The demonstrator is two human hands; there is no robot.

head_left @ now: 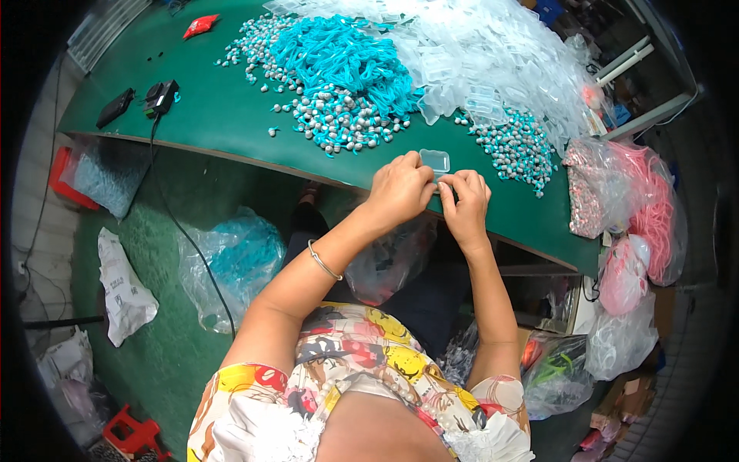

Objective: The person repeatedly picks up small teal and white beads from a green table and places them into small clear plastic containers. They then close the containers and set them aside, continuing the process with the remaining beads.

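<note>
My left hand and my right hand meet at the front edge of the green table. Between their fingertips they hold a small clear plastic box. One half of the box stands out beyond my fingers, while the nearer half is mostly covered by them. Both hands are closed, thumbs and fingers pinched in toward each other. Whether anything lies inside the box I cannot make out. Just past my hands lie a pile of grey-white beads with turquoise ends and a heap of turquoise cords.
A large heap of clear plastic boxes covers the far right of the table. More beads lie right of my hands. Bags of pink cord hang at the right edge. A black device with a cable sits at left.
</note>
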